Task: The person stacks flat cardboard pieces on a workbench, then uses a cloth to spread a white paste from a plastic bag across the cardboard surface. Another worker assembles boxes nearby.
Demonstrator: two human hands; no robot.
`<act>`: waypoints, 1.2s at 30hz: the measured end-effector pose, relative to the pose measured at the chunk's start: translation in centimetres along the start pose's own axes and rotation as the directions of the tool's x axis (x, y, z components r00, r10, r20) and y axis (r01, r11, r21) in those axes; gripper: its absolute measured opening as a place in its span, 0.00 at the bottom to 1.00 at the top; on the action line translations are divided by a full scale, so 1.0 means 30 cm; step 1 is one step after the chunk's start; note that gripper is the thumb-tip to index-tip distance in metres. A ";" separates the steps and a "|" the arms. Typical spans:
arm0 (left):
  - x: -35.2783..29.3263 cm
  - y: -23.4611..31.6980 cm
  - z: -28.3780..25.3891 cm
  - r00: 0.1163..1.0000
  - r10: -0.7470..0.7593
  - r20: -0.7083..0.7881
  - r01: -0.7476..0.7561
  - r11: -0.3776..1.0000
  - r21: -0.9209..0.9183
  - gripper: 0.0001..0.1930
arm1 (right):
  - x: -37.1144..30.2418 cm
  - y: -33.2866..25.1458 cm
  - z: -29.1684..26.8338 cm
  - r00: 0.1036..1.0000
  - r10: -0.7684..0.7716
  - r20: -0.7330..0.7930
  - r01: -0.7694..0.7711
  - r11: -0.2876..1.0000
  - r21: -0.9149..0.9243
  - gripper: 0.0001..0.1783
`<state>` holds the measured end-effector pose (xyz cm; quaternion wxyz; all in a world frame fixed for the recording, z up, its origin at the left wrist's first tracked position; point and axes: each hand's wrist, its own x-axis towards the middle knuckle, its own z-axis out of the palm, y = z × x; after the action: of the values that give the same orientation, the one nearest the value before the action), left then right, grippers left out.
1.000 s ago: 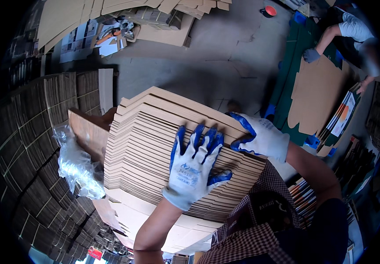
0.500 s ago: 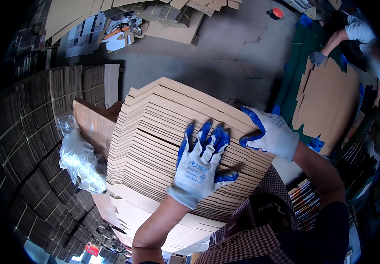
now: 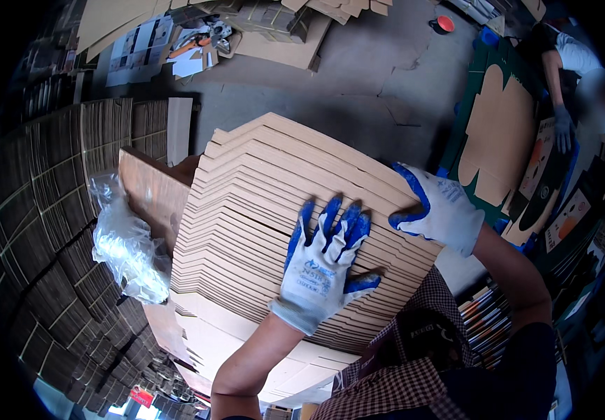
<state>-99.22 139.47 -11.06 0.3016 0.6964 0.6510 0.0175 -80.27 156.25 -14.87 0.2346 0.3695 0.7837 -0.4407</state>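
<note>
In front of me lies a fanned stack of brown cardboard sheets point(image 3: 236, 182), their edges stepped like shingles. My left hand point(image 3: 322, 269), in a white glove with blue coating, rests flat on the stepped edges with its fingers spread. At the stack's right end, my right hand point(image 3: 442, 208), gloved alike, clasps the edge of the upper sheets. Its thumb lies over the top and its forefinger stretches toward the far edge; the other fingers are mostly hidden. Paler sheets point(image 3: 222, 325) lie under the near side of the stack.
A wooden board point(image 3: 150, 192) and a clear plastic bag point(image 3: 127, 245) adjoin the stack's left side. Strapped cardboard bundles point(image 3: 43, 182) rise farther left. At right, a co-worker's gloved hand point(image 3: 563, 129) hangs beside a cut cardboard sheet point(image 3: 498, 133). A red-topped container point(image 3: 444, 24) stands on the floor.
The top sheets have shifted slightly away and rightward, with my right hand moving a little right. My left hand stays nearly in place. The co-worker's hand has left the cut sheet, which lies farther away.
</note>
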 end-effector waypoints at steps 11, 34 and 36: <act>-0.017 -0.001 0.009 0.998 0.009 -0.054 -0.010 1.000 -0.011 0.51 | -0.068 -0.026 0.053 0.990 -0.067 -0.128 0.036 0.973 -0.226 0.59; -0.089 -0.005 0.033 0.998 -0.008 -0.066 0.007 1.000 -0.011 0.49 | -0.069 -0.045 0.047 0.989 -0.028 -0.144 0.006 0.988 -0.152 0.60; -0.102 -0.009 0.042 0.997 0.001 -0.077 -0.001 1.000 0.001 0.49 | -0.070 -0.047 0.050 0.987 -0.046 -0.155 0.025 0.990 -0.141 0.60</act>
<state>-99.39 136.14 -11.09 0.2758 0.6957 0.6618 0.0440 -80.02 153.70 -13.42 0.1891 0.3719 0.8350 -0.3587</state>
